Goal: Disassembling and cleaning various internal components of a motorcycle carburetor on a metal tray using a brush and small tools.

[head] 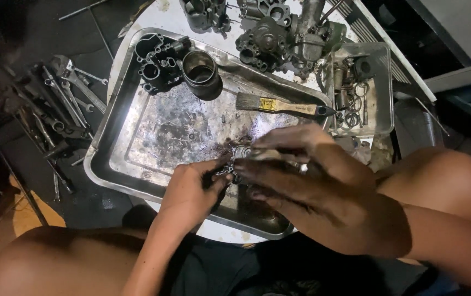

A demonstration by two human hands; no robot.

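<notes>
Head view, looking straight down over the person's lap: a dented metal tray (136,159), oily and stained, fills the middle, resting on a small round white table (167,13). Both hands meet over the tray's near edge, at about five o'clock from its middle. The left hand (191,192) is curled narrow, thumb and fingertips pinched on a small metal part (235,164) that shows only as a bright, blurred bit between the two hands. The right hand (301,175) arches over it from three o'clock, fingers bent and closed down on the same part; what kind of part it is cannot be told.

At eleven o'clock inside the tray lies a dark carburettor body (156,63), and just beside it, toward one o'clock, stands a short round metal cup (200,71). A flat paintbrush (279,105) with a wooden handle lies across the tray's far right rim at two o'clock, bristles pointing left. Beyond the tray at twelve o'clock sit more grey carburettor castings (279,35). At two to three o'clock, a clear plastic box (380,87) holds springs, rings and small fittings. Well apart at nine o'clock, wrenches (71,90) lie heaped on the dark floor. The person's bare knees frame the scene at four and eight o'clock.
</notes>
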